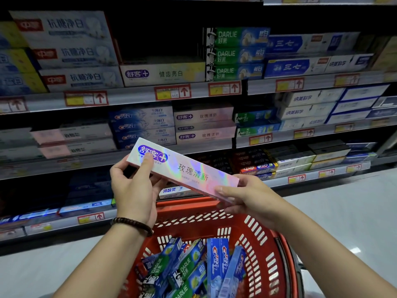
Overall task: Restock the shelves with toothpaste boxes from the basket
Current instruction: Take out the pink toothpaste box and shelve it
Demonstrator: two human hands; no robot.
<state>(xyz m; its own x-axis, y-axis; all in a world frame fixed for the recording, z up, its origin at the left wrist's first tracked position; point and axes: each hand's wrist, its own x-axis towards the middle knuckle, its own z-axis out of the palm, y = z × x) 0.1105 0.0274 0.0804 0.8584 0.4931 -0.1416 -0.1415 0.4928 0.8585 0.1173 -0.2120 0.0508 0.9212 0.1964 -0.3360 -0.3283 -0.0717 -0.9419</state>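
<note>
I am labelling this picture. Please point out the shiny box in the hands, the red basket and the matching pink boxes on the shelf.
shiny box (193,172): head view, middle of its front face.
red basket (184,204): head view, far rim.
matching pink boxes (204,136): head view, front of lowest box.

box (189,171) between both hands, above basket (255,231) | more boxes (193,267) in basket | shelves (133,95) behind

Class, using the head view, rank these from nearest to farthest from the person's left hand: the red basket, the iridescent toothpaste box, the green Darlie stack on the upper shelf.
1. The iridescent toothpaste box, held in the left hand.
2. The red basket, just below it.
3. The green Darlie stack, upper shelf, up and right.
</note>
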